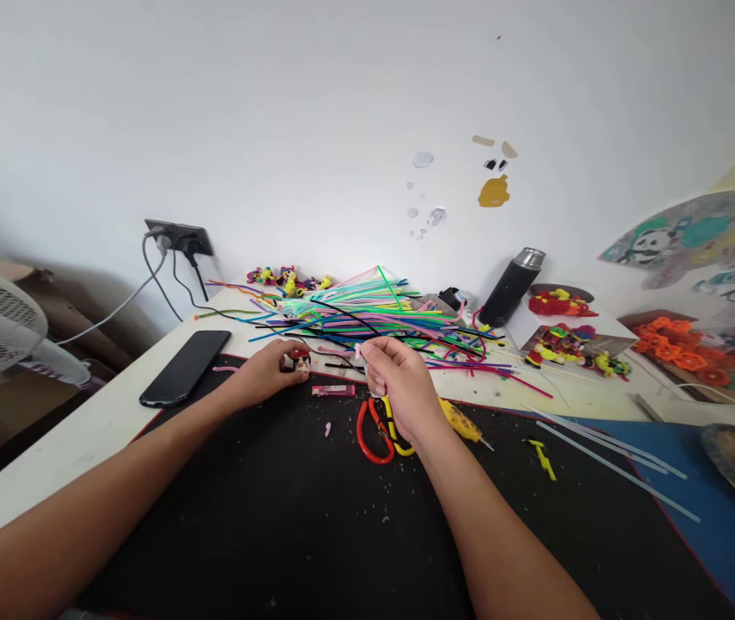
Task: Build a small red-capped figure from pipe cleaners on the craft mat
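My left hand [266, 375] is closed, thumb and fingers curled round a small red-topped, pale object [302, 362] at the mat's back edge; its kind is too small to make out. My right hand [404, 385] pinches a small pale pink fuzzy piece [358, 350] between thumb and forefinger. On the mat between the hands lies a pink lighter [333, 390]. Scissors [375, 437] with red and yellow wrapped handles rest partly under my right hand. Beyond both hands is a heap of coloured pipe cleaners [355, 306]. A tiny pink scrap [327, 429] lies nearer me.
A phone [185, 368] lies left on the table. Right of my wrist are a yellow tool with a metal tip [462, 422] and a yellow-black twisted piece [543, 459]. Behind stand a black flask [512, 286] and a white box [600, 331]. Clear sticks [619, 472] lie right.
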`<state>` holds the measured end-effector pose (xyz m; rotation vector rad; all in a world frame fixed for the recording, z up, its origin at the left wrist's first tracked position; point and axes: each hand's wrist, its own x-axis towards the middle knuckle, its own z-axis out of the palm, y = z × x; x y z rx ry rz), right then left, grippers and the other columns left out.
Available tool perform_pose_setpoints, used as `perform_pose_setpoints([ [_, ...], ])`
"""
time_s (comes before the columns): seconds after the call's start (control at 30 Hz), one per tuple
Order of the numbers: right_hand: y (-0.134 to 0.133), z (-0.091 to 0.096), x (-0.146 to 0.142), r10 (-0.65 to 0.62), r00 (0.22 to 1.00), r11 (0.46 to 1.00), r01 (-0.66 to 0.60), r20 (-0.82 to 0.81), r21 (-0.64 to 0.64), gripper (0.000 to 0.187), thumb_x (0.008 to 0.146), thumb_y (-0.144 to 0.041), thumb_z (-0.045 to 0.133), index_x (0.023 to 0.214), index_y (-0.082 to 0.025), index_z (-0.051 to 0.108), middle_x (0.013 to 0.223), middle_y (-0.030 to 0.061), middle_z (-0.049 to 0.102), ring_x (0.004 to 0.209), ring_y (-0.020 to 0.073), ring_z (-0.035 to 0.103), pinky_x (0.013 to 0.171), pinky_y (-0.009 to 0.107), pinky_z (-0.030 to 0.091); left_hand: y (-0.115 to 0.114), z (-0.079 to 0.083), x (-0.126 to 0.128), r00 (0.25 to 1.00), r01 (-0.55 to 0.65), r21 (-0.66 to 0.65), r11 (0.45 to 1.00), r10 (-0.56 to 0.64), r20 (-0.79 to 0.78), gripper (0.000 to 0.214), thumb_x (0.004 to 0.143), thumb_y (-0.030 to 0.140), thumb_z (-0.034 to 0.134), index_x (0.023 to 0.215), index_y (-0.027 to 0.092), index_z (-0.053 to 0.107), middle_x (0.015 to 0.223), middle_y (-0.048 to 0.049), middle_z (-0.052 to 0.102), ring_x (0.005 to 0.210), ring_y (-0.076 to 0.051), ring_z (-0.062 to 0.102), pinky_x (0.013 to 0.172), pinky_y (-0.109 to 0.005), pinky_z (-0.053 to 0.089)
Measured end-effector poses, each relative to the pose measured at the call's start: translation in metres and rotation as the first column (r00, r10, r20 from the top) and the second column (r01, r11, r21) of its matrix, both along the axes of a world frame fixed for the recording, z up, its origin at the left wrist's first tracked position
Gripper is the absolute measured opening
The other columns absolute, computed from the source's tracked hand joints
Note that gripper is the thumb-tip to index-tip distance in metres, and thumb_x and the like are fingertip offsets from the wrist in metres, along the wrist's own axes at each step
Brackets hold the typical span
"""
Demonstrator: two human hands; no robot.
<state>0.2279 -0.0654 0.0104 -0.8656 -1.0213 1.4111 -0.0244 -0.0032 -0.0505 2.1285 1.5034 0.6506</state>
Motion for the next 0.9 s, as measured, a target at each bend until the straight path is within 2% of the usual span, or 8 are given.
perform_pose_setpoints([
  [0.17,0.001,-0.003,-0.001,0.0,1.0,1.0,0.0,0.024,-0.005,0.027,0.076,-0.042,0.079,0.078,-0.018,0.067,0.054,-0.0082,0.042,0.046,0.0069,0.032,0.046,0.024,0.024,-0.014,0.02,0.009,0.992,-0.046,0.07,0.996,0.037,0.121,0.052,0.083,0.055,0.068,0.126,0.024,0.067,0.111,-0.0059,0.066,0.08,-0.021,0.058,0.076,-0.037,0.052],
  [0.3,0.002,-0.005,-0.002,-0.004,1.0,1.0,0.004,0.031,-0.004,0.028,0.075,-0.043,0.08,0.078,-0.018,0.066,0.053,-0.0082,0.042,0.046,0.0073,0.033,0.046,0.024,0.025,-0.029,0.044,0.023,0.986,0.003,0.238,0.971,-0.043,0.16,0.043,0.089,0.045,0.068,0.128,0.027,0.064,0.103,-0.0034,0.063,0.084,-0.021,0.056,0.076,-0.035,0.049],
  [0.47,0.003,-0.006,-0.002,-0.036,0.999,0.999,0.036,0.038,0.012,0.028,0.077,-0.043,0.078,0.078,-0.018,0.065,0.054,-0.0079,0.044,0.046,0.0075,0.033,0.046,0.024,0.024,-0.048,0.066,0.043,0.973,0.063,0.396,0.916,-0.144,0.179,0.034,0.094,0.037,0.067,0.127,0.028,0.063,0.108,-0.0042,0.063,0.09,-0.021,0.055,0.075,-0.032,0.05],
  [0.53,0.004,-0.007,-0.002,-0.044,0.998,0.999,0.043,0.053,0.018,0.027,0.078,-0.043,0.077,0.079,-0.018,0.066,0.054,-0.0079,0.044,0.046,0.0078,0.033,0.046,0.025,0.024,-0.053,0.067,0.047,0.967,0.056,0.45,0.891,-0.16,0.196,0.033,0.094,0.033,0.068,0.127,0.027,0.063,0.11,-0.0044,0.063,0.093,-0.021,0.055,0.082,-0.034,0.051],
  [0.63,0.004,-0.009,-0.003,-0.051,0.995,0.999,0.049,0.081,0.023,0.027,0.079,-0.044,0.076,0.08,-0.019,0.066,0.055,-0.0077,0.044,0.046,0.0084,0.033,0.046,0.025,0.024,-0.057,0.058,0.047,0.96,0.024,0.485,0.874,-0.155,0.231,0.036,0.094,0.032,0.069,0.129,0.028,0.062,0.116,-0.0056,0.062,0.098,-0.022,0.057,0.084,-0.035,0.052],
  [0.77,0.003,-0.011,-0.004,-0.073,0.983,0.997,0.065,0.168,0.052,0.027,0.081,-0.046,0.075,0.081,-0.02,0.066,0.057,-0.0066,0.047,0.048,0.0098,0.036,0.047,0.026,0.024,-0.06,0.046,0.044,0.956,0.032,0.47,0.882,-0.164,0.244,0.038,0.095,0.034,0.07,0.131,0.03,0.061,0.123,-0.0064,0.06,0.105,-0.023,0.059,0.085,-0.036,0.055],
  [0.9,0.003,-0.015,-0.005,-0.08,0.966,0.995,0.062,0.247,0.079,0.028,0.084,-0.047,0.073,0.084,-0.02,0.066,0.058,-0.0059,0.047,0.05,0.011,0.038,0.048,0.026,0.026,-0.064,0.044,0.045,0.95,0.044,0.45,0.892,-0.178,0.258,0.037,0.095,0.033,0.07,0.131,0.03,0.062,0.123,-0.0069,0.061,0.112,-0.025,0.06,0.086,-0.036,0.056],
])
